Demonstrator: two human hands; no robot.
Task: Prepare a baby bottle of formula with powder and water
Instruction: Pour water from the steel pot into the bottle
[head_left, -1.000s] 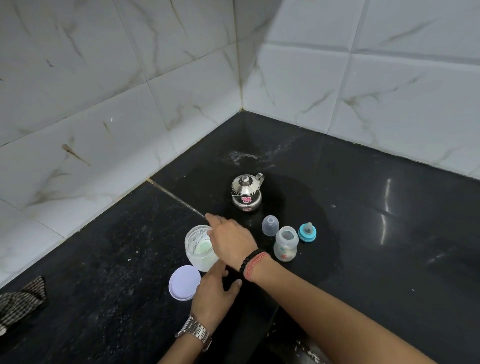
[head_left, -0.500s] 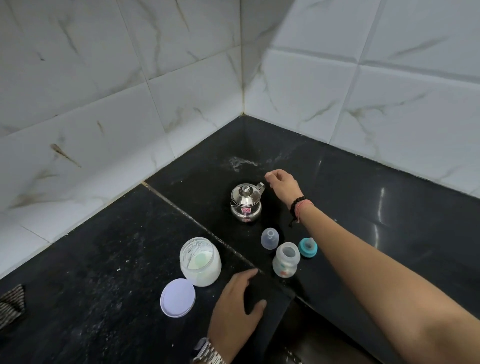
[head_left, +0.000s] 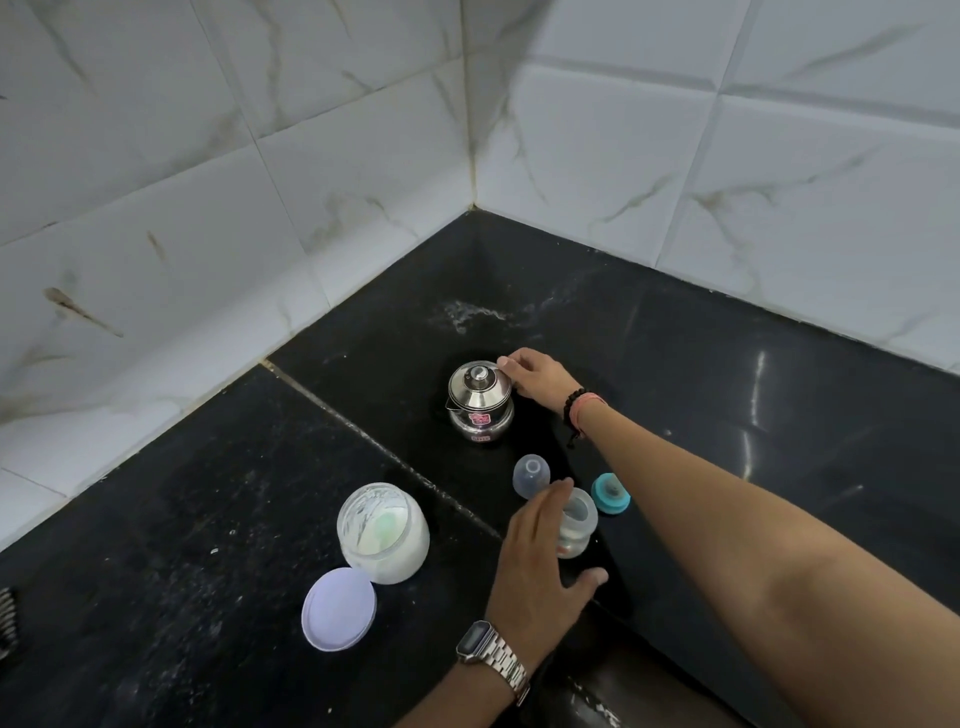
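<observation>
Standing on the black counter (head_left: 779, 395): one steel kettle (head_left: 480, 402), one open baby bottle (head_left: 576, 522), one powder jar (head_left: 383, 532), one lid (head_left: 338, 609), one clear cap (head_left: 531, 474), one teal nipple ring (head_left: 610, 492). Right hand (head_left: 537, 375) curls its fingers on the kettle's handle. Left hand (head_left: 540, 561) is spread and relaxed just beside the bottle; contact cannot be told.

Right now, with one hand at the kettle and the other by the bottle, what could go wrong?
1. The right hand grips the steel kettle only at its rear handle; a lift may swing it, and its lid could slip off.
2. The baby bottle has a narrow mouth; the left hand is beside it, grip unclear, so pouring could tip it or spill.
3. The open powder jar stands nearby; splashes could wet the powder.
</observation>
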